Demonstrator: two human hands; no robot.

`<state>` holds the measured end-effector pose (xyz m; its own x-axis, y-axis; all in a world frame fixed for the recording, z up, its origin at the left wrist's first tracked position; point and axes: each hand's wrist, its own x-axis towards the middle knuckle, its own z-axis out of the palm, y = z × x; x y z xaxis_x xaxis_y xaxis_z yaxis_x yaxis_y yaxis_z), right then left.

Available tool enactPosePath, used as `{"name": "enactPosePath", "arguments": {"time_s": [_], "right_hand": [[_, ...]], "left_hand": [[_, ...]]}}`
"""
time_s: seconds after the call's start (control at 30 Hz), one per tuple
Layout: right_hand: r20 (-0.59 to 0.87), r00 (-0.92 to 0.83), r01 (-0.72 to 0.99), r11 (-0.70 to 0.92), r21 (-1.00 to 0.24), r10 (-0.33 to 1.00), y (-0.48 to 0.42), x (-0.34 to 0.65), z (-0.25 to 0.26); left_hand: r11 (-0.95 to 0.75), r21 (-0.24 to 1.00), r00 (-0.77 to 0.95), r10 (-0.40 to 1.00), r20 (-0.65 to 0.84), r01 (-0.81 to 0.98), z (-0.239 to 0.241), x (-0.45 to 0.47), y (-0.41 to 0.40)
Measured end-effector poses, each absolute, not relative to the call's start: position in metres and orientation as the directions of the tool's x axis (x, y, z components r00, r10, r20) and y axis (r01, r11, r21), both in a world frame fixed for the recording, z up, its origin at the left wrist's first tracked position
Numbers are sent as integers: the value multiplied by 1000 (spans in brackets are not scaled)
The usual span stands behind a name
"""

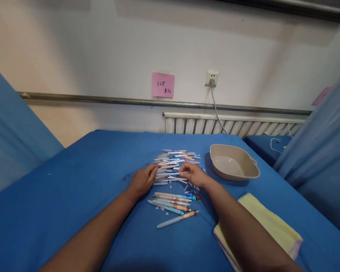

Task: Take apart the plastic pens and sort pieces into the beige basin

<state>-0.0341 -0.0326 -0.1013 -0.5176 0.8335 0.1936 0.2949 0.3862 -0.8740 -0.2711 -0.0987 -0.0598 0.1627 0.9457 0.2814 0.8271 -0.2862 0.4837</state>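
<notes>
My left hand (143,181) is at the left ends of a spread of pen parts, its thumb and fingers closed round the end of a pale pen barrel (162,174). My right hand (195,175) pinches a thin white pen refill (174,173) that lies in line with this barrel; whether the two touch is too small to tell. Loose barrels and white refills (172,161) lie around both hands. Nearer to me is a group of pens (171,200) with blue and orange ends, and a single pen (178,219) lies slanted in front of them.
A beige plastic basin (235,175) stands right of the pens. A folded yellow cloth (268,221) lies partly under my right forearm. Small blue caps (191,194) and white bits lie on the blue cover (73,196). Blue curtains (325,151) hang at both sides, a radiator behind.
</notes>
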Motion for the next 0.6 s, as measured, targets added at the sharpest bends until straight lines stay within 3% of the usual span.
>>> {"name": "enactPosePath", "arguments": {"time_s": [0.17, 0.3, 0.5, 0.6], "right_hand": [[132, -543, 385, 385, -839, 830, -28, -18, -101], [61, -589, 447, 388, -806, 806, -32, -13, -96], [127, -529, 511, 435, -742, 839, -36, -19, -90], [154, -527, 535, 467, -704, 836, -38, -24, -89]], "left_hand": [[-294, 506, 133, 935, 329, 811, -59, -282, -97], [-279, 579, -4, 899, 438, 766, -58, -286, -97], [-369, 586, 63, 878, 475, 722, -58, -277, -106], [-358, 627, -63, 835, 547, 692, -59, -278, -104]]}}
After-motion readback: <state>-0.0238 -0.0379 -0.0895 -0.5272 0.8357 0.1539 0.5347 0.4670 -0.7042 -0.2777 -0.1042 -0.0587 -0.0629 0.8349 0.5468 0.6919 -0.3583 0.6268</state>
